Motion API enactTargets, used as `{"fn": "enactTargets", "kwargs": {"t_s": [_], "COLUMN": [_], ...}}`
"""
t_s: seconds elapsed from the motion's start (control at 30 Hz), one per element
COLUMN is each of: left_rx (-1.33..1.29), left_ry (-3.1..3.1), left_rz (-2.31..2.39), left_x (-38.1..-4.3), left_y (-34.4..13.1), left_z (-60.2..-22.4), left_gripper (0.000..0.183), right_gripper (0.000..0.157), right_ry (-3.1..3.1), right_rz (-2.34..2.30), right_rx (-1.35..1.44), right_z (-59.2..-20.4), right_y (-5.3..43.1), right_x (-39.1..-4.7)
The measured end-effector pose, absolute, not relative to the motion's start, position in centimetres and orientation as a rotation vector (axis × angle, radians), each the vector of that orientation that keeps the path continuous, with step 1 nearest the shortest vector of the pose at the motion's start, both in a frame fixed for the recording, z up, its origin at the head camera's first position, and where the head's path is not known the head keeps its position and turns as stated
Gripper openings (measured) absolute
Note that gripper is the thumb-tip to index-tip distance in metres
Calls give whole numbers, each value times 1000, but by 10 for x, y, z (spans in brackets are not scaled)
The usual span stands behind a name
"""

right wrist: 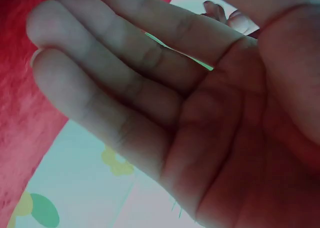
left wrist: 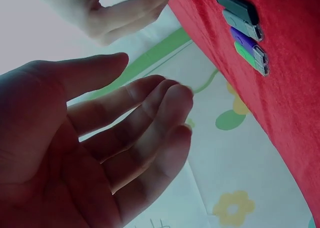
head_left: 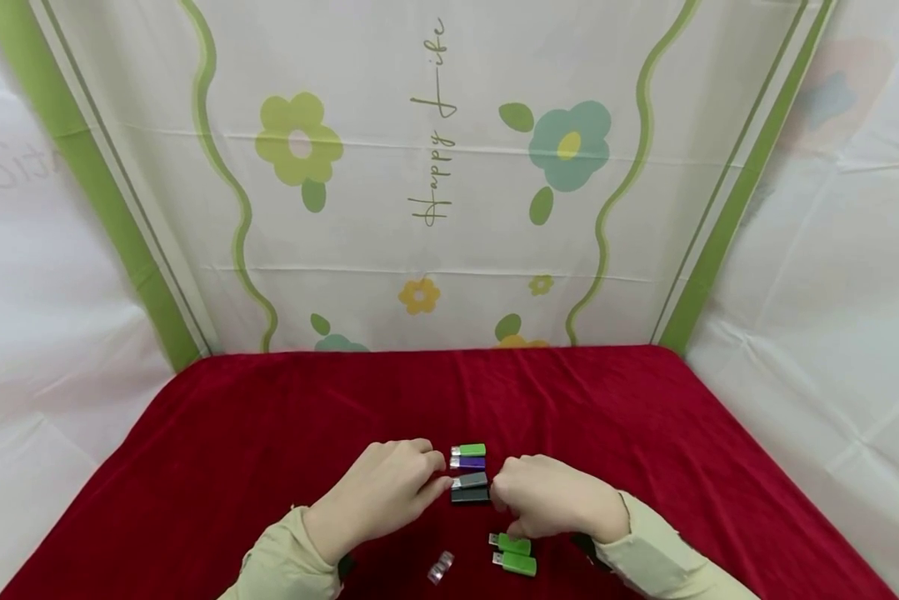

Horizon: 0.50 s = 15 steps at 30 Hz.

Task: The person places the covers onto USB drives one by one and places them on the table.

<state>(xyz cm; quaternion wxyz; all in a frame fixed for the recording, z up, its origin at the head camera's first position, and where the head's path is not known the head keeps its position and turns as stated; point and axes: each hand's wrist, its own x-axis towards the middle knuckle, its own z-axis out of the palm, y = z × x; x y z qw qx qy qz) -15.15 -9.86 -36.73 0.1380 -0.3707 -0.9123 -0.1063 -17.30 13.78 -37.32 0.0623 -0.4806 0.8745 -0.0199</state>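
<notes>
A column of USB flash drives lies on the red cloth: green (head_left: 473,450), purple (head_left: 471,462), grey (head_left: 473,481) and black (head_left: 469,496). Just left of the column is my left hand (head_left: 389,487), its fingers loosely bent and holding nothing in the left wrist view. To the right, my right hand (head_left: 550,498) has its fingertips beside the black drive; its palm looks bare in the right wrist view. The right thumb overlaps the upper of two more green flash drives (head_left: 516,564); whether it touches is unclear.
Small clear plastic pieces (head_left: 441,567), apparently caps, lie on the cloth nearer my body, left of the two green drives. The red cloth (head_left: 329,408) covers the table. White printed curtains (head_left: 374,233) stand behind it and at both sides.
</notes>
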Motion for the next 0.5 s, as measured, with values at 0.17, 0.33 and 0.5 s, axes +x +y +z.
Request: {"fn": "enactTargets", "kwargs": {"t_s": [0.17, 0.33, 0.5], "left_rx": [-1089, -1100, -1115], "left_ry": [-2667, -2661, -2654], "left_rz": [-311, -294, -272], "left_x": [-151, -150, -150], "left_y": [-98, -98, -96], "left_z": [-370, -370, -370], "left_gripper": [15, 15, 18], "right_gripper": [44, 48, 47], "right_ry": [2610, 2614, 2640], "right_rz": [-17, 19, 54], "right_rx": [-1433, -1449, -1484], "right_z": [-380, -387, -391], "right_y": [135, 133, 131], "right_x": [-171, -171, -171]}}
